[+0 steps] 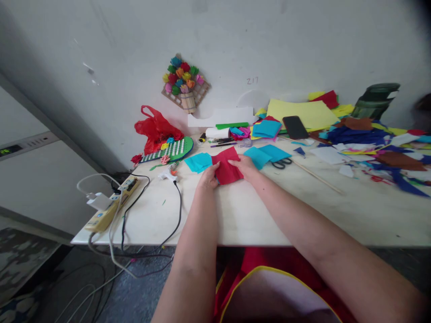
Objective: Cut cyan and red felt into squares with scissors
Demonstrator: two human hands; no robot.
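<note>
Between my two hands is a red paper square [228,168], held just over the table. My left hand [209,175] grips its left edge, thumb on top and fingers underneath. On the opposite edge my right hand [245,166] holds it the same way, its thumb resting on the red surface. A sliver of blue shows under the red sheet's lower left corner. Blue paper squares [198,162] lie just left of the red one. More blue squares [274,153] spread out to the right, partly over black-handled scissors [282,164].
A glue gun [168,173] with its cord and a power strip [112,204] occupy the table's left side. Behind are a red plastic bag [158,130] and pens [224,141]. At right are a phone [295,128], a wooden stick [318,177] and heaped paper scraps [400,159].
</note>
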